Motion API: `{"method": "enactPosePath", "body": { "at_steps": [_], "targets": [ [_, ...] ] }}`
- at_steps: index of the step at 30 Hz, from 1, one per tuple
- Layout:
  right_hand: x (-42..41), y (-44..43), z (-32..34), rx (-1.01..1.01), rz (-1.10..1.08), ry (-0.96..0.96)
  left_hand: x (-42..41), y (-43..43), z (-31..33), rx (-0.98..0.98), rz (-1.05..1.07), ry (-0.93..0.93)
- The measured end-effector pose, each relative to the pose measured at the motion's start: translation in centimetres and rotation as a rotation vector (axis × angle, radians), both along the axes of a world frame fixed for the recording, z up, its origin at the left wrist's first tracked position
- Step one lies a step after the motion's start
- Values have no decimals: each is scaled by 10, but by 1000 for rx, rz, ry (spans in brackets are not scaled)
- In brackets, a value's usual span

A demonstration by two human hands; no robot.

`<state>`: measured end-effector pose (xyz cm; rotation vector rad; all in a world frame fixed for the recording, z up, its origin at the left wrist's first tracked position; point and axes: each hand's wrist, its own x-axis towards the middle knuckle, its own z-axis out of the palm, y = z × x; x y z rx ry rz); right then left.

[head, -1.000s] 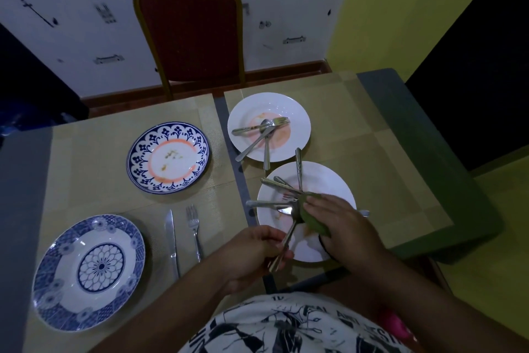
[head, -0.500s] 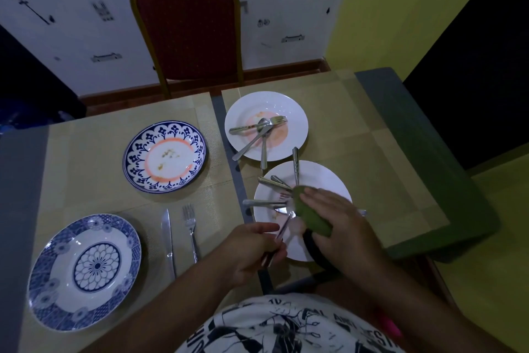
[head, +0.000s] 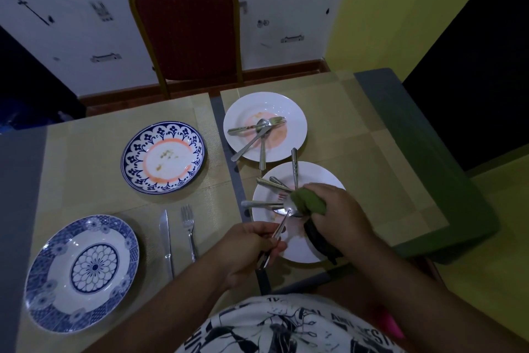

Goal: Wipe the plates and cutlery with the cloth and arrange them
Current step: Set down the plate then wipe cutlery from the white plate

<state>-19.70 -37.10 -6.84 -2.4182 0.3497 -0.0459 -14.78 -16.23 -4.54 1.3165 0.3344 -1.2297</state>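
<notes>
My left hand point(head: 252, 249) grips the handle of a spoon point(head: 282, 225) over the near white plate point(head: 326, 178). My right hand point(head: 340, 215) holds a green cloth point(head: 307, 202) bunched around the spoon's bowl. Several more pieces of cutlery point(head: 262, 204) fan out on that plate. A second white plate point(head: 294, 112), stained, carries several utensils point(head: 257, 135). A blue-patterned plate with orange smears point(head: 163, 156) lies at centre left. A clean blue floral plate point(head: 81, 272) sits near left, with a knife point(head: 166, 235) and fork point(head: 189, 228) beside it.
A red chair with a gold frame point(head: 186, 29) stands behind the table. Woven placemats point(head: 94, 181) cover the tabletop, with a grey gap point(head: 226, 152) between them. The table's right edge point(head: 429, 152) drops off to a yellow floor.
The green cloth in my right hand has slid up the spoon from mid-handle toward the bowl. My left hand keeps its grip on the handle.
</notes>
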Motion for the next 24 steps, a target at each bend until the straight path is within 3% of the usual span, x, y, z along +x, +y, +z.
{"method": "enactPosePath", "body": {
  "at_steps": [4,13,24],
  "targets": [
    [-2,-14,0,-19,-149,39,0,3,0,-31,17,0],
    [-16,17,9,-118,253,-146,5,-2,-1,-44,-16,6],
    [-10,-17,15,42,-142,-52,4,3,-4,-21,17,66]
  ]
}}
